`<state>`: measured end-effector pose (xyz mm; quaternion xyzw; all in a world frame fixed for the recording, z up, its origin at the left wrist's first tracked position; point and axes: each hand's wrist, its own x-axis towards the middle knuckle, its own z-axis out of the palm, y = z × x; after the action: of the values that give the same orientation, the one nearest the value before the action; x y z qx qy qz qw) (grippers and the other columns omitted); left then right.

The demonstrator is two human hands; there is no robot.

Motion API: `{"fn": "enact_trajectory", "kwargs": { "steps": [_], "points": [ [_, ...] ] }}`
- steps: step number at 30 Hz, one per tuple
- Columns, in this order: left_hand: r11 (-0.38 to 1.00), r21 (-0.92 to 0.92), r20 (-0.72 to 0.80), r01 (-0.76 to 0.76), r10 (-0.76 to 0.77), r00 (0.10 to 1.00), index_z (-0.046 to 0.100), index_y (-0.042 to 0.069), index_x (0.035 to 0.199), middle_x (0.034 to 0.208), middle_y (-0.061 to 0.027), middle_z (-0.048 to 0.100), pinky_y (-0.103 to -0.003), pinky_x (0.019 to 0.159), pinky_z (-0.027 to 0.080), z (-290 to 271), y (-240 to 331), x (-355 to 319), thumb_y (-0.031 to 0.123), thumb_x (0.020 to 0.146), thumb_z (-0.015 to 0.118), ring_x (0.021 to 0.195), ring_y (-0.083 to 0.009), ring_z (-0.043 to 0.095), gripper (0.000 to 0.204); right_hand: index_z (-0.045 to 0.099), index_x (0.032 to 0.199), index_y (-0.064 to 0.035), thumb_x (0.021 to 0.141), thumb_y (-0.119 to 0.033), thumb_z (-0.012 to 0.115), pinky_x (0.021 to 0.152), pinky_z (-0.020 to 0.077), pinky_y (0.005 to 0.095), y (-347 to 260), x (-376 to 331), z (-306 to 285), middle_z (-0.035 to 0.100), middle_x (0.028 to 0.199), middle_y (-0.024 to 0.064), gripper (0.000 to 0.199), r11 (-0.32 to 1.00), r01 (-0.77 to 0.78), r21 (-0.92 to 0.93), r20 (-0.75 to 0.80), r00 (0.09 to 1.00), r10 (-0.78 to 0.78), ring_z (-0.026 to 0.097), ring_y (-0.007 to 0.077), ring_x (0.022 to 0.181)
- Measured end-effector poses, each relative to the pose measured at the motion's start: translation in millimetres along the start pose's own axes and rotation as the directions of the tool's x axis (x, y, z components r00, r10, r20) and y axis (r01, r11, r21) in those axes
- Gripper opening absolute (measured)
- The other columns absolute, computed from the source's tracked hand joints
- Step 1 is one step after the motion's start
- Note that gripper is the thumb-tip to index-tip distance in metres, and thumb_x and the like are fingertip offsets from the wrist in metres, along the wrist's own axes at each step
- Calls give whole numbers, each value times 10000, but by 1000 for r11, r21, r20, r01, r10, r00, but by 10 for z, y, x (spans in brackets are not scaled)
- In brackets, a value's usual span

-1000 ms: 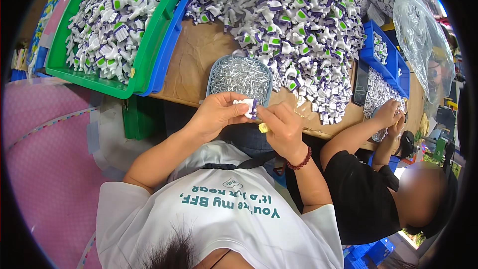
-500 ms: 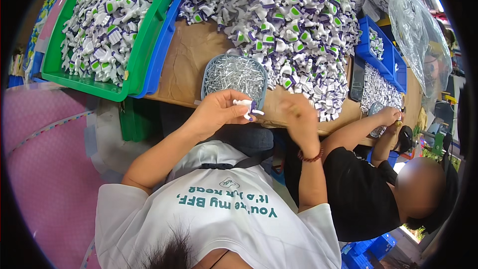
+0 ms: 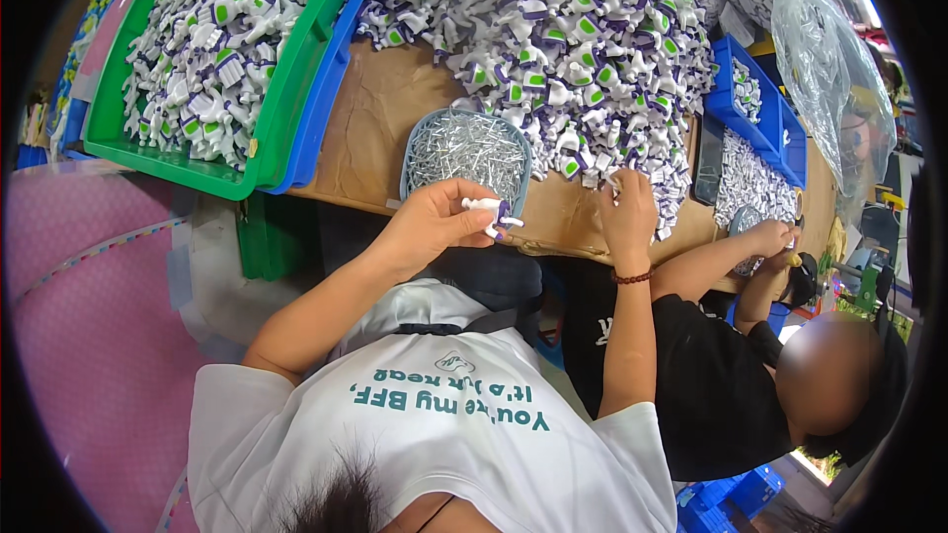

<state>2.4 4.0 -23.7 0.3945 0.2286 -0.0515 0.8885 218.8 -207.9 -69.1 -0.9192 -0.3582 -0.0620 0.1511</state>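
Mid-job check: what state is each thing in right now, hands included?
Left hand: closed on a small toy.
Small toy: held, legs sticking out.
Right hand: fingertips at the pile's near edge; grip unclear.
Toy pile: loose, heaped on the table.
Green bin: open, heaped with toys.
Pin tub: open, full of metal pins.
Plastic bag: rumpled.
Bracelet: worn on right wrist.

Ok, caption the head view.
Left fingers hold a white-purple plastic figure; right fingers at heaped white, purple, green pieces.
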Motion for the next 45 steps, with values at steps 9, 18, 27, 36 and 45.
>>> {"fn": "enact_trajectory", "kwargs": {
  "steps": [9,18,27,36,45],
  "points": [
    [1000,-22,-2,-10,10,1000,522,41,1043,942,-80,603,-237,740,510,8,24,4,86,870,562,882,-171,622,184,600,878,-65,731,8,581,623,478,379,-196,-335,39,593,887,112,165,947,174,268,112,971,-210,587,312,747],
    [996,-87,-3,-2,2,1000,518,38,1044,947,-80,603,-243,742,511,34,37,-12,104,890,536,889,-176,621,169,599,888,-15,795,-30,593,608,463,307,-494,-215,-155,596,834,112,95,863,-102,495,175,984,15,580,214,707],
    [992,-123,2,14,-14,1000,517,30,1038,955,-83,605,-247,741,513,82,66,-36,123,888,543,874,-164,618,178,630,966,7,821,-19,600,616,442,194,-1217,-50,-555,616,834,18,150,432,-342,835,394,919,-34,543,66,691],
    [993,-116,-2,-8,8,1000,518,28,1035,956,-81,606,-248,742,512,67,47,-40,110,881,551,867,-160,617,178,623,958,26,812,-32,628,677,461,198,-1262,-80,-536,646,839,48,158,314,-409,857,447,893,-57,581,79,764],
    [992,-120,-53,-32,26,998,558,7,1009,927,-62,608,-233,743,516,104,39,-75,119,856,596,830,-117,606,193,631,957,23,826,-54,620,685,463,205,-1250,-104,-550,651,851,53,152,283,-451,846,484,873,-57,581,76,767]
  ]
}}
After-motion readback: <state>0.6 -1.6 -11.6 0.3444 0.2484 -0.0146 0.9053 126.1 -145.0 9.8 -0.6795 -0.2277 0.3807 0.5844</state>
